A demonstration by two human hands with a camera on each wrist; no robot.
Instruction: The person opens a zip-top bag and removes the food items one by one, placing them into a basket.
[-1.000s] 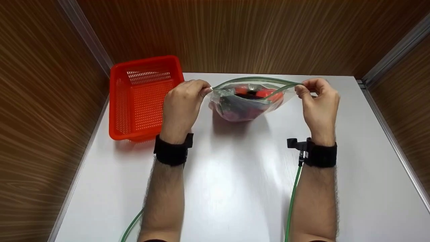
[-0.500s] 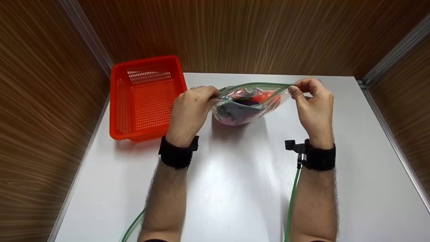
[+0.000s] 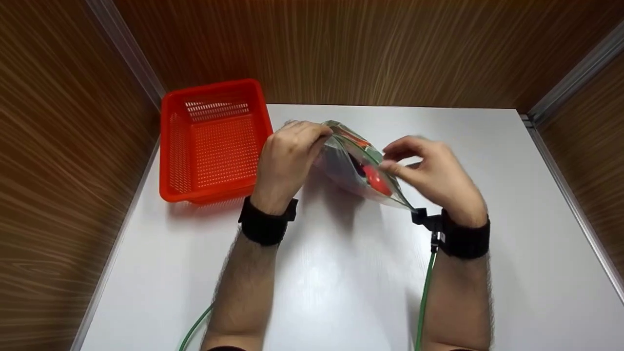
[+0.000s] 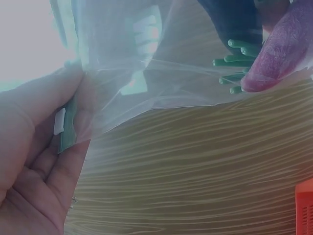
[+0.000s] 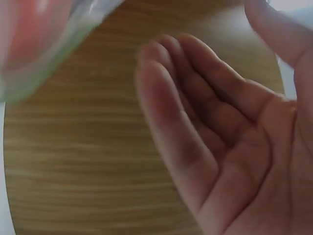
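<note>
My left hand (image 3: pixel 292 156) pinches one corner of a clear zip bag (image 3: pixel 336 165) with a green seal strip, just above the white table. The left wrist view shows a white slider (image 4: pixel 59 121) on the strip between thumb and fingers. Inside the bag are a shiny red round thing (image 3: pixel 378 180), a dark smooth thing (image 4: pixel 234 22), several thin green stalks (image 4: pixel 237 59) and a mottled purple-pink tapered thing (image 4: pixel 283 54). My right hand (image 3: pixel 434 170) is beside the bag's free, drooping side. In the right wrist view its fingers are loosely bent, apart from the bag, holding nothing.
A red perforated basket (image 3: pixel 168 146) stands on the white table (image 3: pixel 341 292) at the back left, close to my left hand. Wood-grain panels (image 3: pixel 341 53) enclose the back and sides. A green cable (image 3: pixel 425 297) runs from the right wrist strap.
The right hand has let go of its bag corner and moved left and towards me. That side of the bag has dropped, so the mouth now slants. The left hand has shifted right, still pinching.
</note>
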